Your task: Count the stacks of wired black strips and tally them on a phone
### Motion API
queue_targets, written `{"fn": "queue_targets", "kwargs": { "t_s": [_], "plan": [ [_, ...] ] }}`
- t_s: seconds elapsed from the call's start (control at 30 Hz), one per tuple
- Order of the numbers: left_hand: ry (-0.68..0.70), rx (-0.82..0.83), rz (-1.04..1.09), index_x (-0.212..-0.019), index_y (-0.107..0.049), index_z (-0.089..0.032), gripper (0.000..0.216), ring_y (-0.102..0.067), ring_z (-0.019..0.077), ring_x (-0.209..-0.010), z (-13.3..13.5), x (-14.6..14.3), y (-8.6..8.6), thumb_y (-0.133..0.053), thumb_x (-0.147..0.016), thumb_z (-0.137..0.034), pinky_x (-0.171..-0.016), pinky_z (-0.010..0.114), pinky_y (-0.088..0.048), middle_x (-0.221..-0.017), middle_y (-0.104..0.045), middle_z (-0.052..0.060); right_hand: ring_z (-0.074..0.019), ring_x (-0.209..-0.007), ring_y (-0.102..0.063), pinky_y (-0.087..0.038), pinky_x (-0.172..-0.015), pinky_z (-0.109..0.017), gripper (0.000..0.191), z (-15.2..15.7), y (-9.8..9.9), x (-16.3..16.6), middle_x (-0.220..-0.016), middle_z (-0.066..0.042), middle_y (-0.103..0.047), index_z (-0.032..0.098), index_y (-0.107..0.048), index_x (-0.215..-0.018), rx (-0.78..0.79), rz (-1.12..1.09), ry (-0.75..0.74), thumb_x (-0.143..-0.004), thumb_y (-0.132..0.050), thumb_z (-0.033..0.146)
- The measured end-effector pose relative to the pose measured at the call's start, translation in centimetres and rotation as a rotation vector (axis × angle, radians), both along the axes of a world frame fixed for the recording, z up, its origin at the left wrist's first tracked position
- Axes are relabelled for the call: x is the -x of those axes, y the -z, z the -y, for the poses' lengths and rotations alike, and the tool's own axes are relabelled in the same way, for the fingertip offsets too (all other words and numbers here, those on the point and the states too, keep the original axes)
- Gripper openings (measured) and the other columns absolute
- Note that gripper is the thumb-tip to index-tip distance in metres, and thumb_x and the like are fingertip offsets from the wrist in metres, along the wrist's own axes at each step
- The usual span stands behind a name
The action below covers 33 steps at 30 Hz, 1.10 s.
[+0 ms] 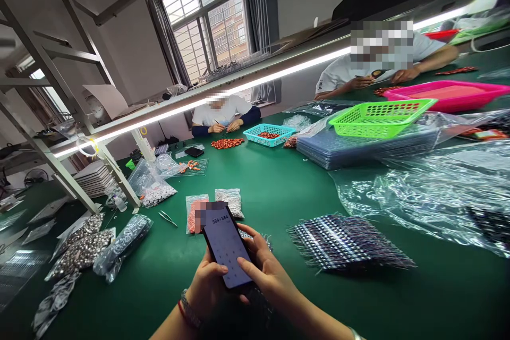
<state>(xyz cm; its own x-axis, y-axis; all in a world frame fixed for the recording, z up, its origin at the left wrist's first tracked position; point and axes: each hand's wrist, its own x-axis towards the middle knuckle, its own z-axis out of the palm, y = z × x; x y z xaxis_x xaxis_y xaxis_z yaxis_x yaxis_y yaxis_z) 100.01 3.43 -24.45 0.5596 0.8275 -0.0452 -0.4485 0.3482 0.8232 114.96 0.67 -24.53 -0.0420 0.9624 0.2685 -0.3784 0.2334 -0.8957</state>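
Above the green bench [279, 186], the left hand [205, 289] fingers clasp a dark rectangular smartphone [225, 247]; the right hand [269, 271] fingers curl around its edge, thumb on the screen.

At lower centre of the frame the left hand [205, 289] grips a phone [225, 247] from below while the right hand [266, 268] lays its thumb on the screen, above a green table [258, 180], with a fanned stack of strips [346, 244] just right.
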Motion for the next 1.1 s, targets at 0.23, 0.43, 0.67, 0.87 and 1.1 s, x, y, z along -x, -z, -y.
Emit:
{"fn": "queue_targets", "kwargs": {
  "t_s": [0.23,0.43,0.67,0.87,1.1],
  "plan": [
    [-0.002,-0.014,-0.002,-0.134,-0.041,-0.023,0.068,-0.062,0.0308,-0.095,-0.1,0.0,0.1,-0.055,-0.069,-0.008,-0.051,0.031,-0.058,-0.107,-0.065,0.011,-0.0317,-0.107,-0.055,-0.051,-0.082,-0.048,0.058,0.0,-0.1,0.0,-0.11,-0.01,-0.057,0.026,-0.027,-0.132,0.005,-0.004,-0.015,-0.084,-0.057,0.039],
    [-0.043,-0.028,-0.033,-0.134,-0.042,-0.02,0.067,-0.061,0.0314,-0.099,0.1,-0.1,-0.1,-0.055,-0.069,-0.009,-0.056,0.034,-0.059,-0.106,-0.066,0.012,-0.0293,-0.104,-0.055,-0.049,-0.084,-0.045,0.057,0.0,-0.1,0.0,-0.109,-0.01,-0.057,0.025,-0.027,-0.132,-0.008,0.002,-0.004,-0.084,-0.056,0.037],
    [-0.03,-0.01,-0.081,-0.141,-0.03,-0.024,0.076,-0.062,0.0297,-0.089,0.0,0.0,-0.3,-0.055,-0.07,-0.01,-0.047,0.033,-0.058,-0.105,-0.064,0.011,-0.0269,-0.101,-0.057,-0.047,-0.085,-0.043,0.056,-0.2,-0.1,0.0,-0.107,-0.008,-0.057,0.025,-0.027,-0.132,-0.039,0.007,0.011,-0.084,-0.055,0.031],
    [-0.036,-0.001,-0.102,-0.142,-0.027,-0.023,0.077,-0.062,0.0279,-0.086,-0.2,0.1,-0.2,-0.054,-0.071,-0.011,-0.049,0.033,-0.057,-0.105,-0.063,0.012,-0.0261,-0.1,-0.057,-0.044,-0.089,-0.045,0.055,-0.6,0.2,0.0,-0.106,-0.008,-0.057,0.024,-0.026,-0.133,-0.105,0.026,0.021,-0.084,-0.052,0.027],
    [-0.056,0.028,-0.131,-0.141,-0.026,-0.023,0.075,-0.061,0.0304,-0.092,-0.2,0.0,-0.7,-0.053,-0.072,-0.013,-0.049,0.033,-0.055,-0.108,-0.062,0.012,-0.0255,-0.101,-0.058,-0.047,-0.088,-0.045,0.059,-1.1,-0.5,-1.6,-0.111,-0.009,-0.057,0.024,-0.022,-0.137,-0.125,0.205,-0.054,-0.085,-0.051,0.03]
  ]
}}
